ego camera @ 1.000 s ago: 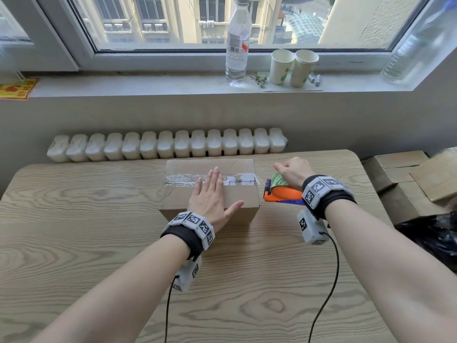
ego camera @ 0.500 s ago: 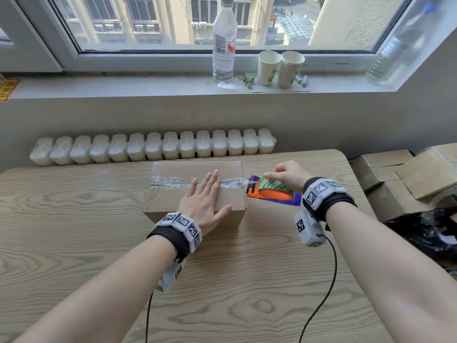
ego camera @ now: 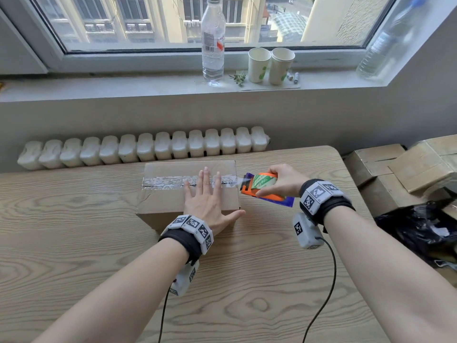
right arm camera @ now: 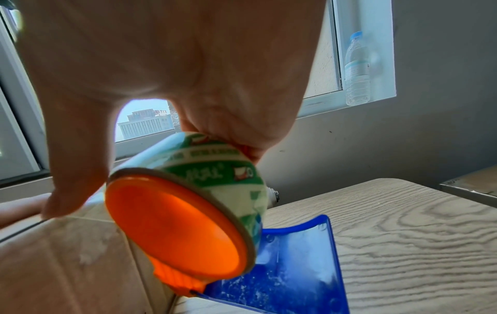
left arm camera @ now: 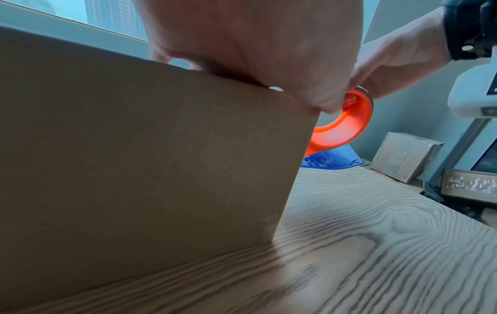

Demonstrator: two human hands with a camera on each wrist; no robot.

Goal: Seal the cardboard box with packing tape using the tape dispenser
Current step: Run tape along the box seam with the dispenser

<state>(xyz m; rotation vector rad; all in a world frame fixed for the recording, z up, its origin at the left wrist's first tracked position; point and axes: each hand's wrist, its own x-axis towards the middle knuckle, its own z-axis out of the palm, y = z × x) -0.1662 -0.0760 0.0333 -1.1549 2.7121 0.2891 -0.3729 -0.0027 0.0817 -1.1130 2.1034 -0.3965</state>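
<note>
A closed cardboard box [ego camera: 168,196] [left arm camera: 134,170] sits mid-table with a strip of clear tape [ego camera: 168,181] along its top seam. My left hand [ego camera: 205,196] lies flat on the box top, fingers straight over the tape, thumb at the front right corner. My right hand [ego camera: 279,181] grips the orange and blue tape dispenser [ego camera: 262,188] [right arm camera: 182,229] [left arm camera: 338,127] with its green-printed roll, held at the box's right edge and raised off the table. A short stretch of tape runs from the dispenser to the box top.
The wooden table [ego camera: 74,243] has a radiator [ego camera: 143,147] behind it. On the windowsill stand a water bottle [ego camera: 212,40] and two paper cups [ego camera: 270,65]. Cardboard boxes [ego camera: 395,164] and a black bag [ego camera: 420,226] lie to the right.
My right hand lifted the dispenser from beside the box's right side up to the level of its top edge. The left hand stayed flat on the box.
</note>
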